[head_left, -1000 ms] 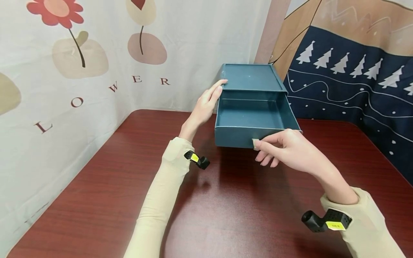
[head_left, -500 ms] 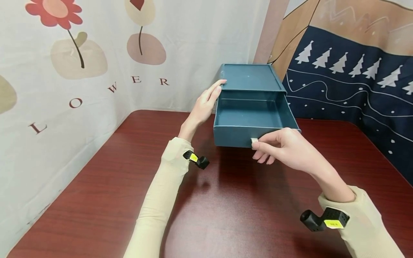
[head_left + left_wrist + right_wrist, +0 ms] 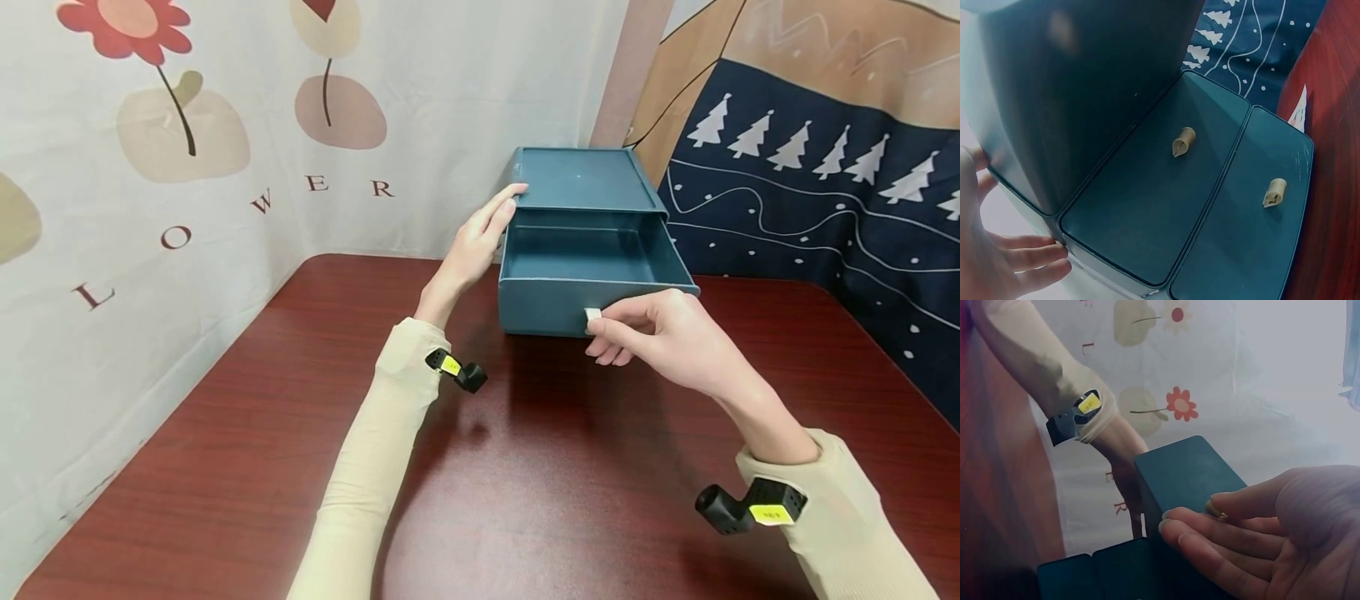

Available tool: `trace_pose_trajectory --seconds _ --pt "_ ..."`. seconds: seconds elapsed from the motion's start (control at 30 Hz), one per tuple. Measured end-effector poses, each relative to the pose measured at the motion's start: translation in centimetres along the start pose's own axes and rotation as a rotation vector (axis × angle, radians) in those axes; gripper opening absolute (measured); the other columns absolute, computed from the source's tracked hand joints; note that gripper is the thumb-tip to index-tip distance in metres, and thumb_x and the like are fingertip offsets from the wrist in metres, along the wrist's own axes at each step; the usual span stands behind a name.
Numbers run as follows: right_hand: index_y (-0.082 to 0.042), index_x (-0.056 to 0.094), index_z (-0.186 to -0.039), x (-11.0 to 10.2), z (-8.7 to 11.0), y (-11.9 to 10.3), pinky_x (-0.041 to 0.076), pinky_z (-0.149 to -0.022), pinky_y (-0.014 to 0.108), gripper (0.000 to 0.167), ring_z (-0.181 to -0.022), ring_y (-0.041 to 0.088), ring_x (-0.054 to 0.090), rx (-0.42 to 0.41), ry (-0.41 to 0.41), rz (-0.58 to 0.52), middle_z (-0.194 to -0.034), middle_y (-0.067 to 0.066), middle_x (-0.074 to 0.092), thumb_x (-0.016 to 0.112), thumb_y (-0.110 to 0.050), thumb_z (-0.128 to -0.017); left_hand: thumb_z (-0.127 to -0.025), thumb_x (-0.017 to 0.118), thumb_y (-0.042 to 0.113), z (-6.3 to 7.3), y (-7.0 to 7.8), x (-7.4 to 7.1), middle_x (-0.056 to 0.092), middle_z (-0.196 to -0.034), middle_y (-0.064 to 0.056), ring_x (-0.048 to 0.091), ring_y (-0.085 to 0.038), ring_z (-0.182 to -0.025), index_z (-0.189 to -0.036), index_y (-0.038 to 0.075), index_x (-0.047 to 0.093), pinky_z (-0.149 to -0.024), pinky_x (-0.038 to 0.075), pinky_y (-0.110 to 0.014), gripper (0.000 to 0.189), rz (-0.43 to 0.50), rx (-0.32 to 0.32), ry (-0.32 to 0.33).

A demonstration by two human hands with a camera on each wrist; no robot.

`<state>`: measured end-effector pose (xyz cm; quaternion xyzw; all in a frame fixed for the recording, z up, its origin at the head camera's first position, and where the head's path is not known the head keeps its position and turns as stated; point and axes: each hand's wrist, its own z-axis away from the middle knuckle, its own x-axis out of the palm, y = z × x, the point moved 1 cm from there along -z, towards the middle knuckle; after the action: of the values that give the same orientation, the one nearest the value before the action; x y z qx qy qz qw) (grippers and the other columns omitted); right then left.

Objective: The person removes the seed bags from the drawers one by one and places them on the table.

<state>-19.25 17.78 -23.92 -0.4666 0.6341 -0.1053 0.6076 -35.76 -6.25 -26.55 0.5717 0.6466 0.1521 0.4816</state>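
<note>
A dark teal drawer cabinet (image 3: 588, 177) stands at the back of the table. Its top drawer (image 3: 536, 304) is pulled out and bare inside. My right hand (image 3: 667, 337) pinches the small pale pull (image 3: 592, 315) on that drawer's front between thumb and forefinger; the right wrist view has the drawer front (image 3: 1194, 475) just behind these fingers. Along the cabinet's left side lies my left hand (image 3: 472, 248), fingers extended, with the index tip at the top edge. Two lower drawers, a middle one (image 3: 1141, 206) and a bottom one (image 3: 1232, 250), are closed in the left wrist view.
Tan pulls (image 3: 1184, 141) jut from the lower drawers. The dark red wooden table (image 3: 480, 500) stretches in front of the cabinet. A white flower-print curtain (image 3: 225, 217) hangs at the left and back, a navy tree-print cloth (image 3: 810, 192) at the right.
Over the last half second the drawer front has shifted slightly up and away in the head view, and my right hand has moved with it. My left hand keeps its place on the cabinet.
</note>
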Motion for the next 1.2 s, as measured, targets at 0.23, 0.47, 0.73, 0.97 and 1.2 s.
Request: trace_pose_trajectory --seconds 0.23,0.47,0.73,0.97,1.2 --pt "-0.006 0.078 -0.103 0.1 -0.3 0.5 0.057 -0.068 0.025 0.015 -0.071 0.014 0.071 -0.029 0.08 -0.01 -0.085 0.002 0.075 0.069 -0.017 -0.099 -0.109 0.034 0.048 0.0 0.1 0.0 0.039 -0.156 0.016 0.037 0.0 -0.139 -0.154 0.029 0.044 -0.112 0.031 -0.029 0.049 0.004 -0.006 -0.001" --pt "-0.004 0.077 -0.104 0.2 -0.7 1.4 0.056 -0.071 0.023 0.017 -0.074 0.017 0.072 -0.04 0.129 -0.048 -0.087 0.005 0.075 0.067 -0.017 -0.1 -0.109 0.034 0.048 0.0 0.1 0.1 0.039 -0.156 0.017 0.037 0.0 -0.139 -0.154 0.031 0.044 -0.112 0.03 -0.028 0.048 0.007 -0.008 -0.007" --pt "-0.005 0.076 -0.112 0.4 -1.0 2.1 0.055 -0.074 0.022 0.023 -0.082 0.02 0.072 0.01 0.195 -0.074 -0.089 0.006 0.076 0.065 -0.022 -0.101 -0.109 0.034 0.048 0.1 0.0 0.1 0.037 -0.157 0.017 0.035 0.0 -0.141 -0.154 0.034 0.043 -0.114 0.029 -0.03 0.048 0.009 -0.007 -0.019" --pt "-0.008 0.077 -0.112 0.7 -1.5 2.7 0.054 -0.074 0.021 0.025 -0.083 0.016 0.071 0.007 0.235 -0.086 -0.09 0.005 0.076 0.065 -0.027 -0.101 -0.11 0.034 0.044 0.1 0.0 0.1 0.035 -0.159 0.013 0.035 -0.006 -0.143 -0.154 0.035 0.042 -0.115 0.028 -0.032 0.045 0.027 -0.016 -0.024" --pt "-0.008 0.077 -0.112 0.9 -2.0 3.2 0.052 -0.073 0.022 0.024 -0.084 0.016 0.071 -0.016 0.255 -0.089 -0.09 0.005 0.077 0.065 -0.025 -0.101 -0.111 0.035 0.04 0.0 -0.1 0.0 0.034 -0.161 0.008 0.037 -0.01 -0.141 -0.155 0.033 0.041 -0.114 0.029 -0.033 0.045 0.047 -0.038 -0.03"
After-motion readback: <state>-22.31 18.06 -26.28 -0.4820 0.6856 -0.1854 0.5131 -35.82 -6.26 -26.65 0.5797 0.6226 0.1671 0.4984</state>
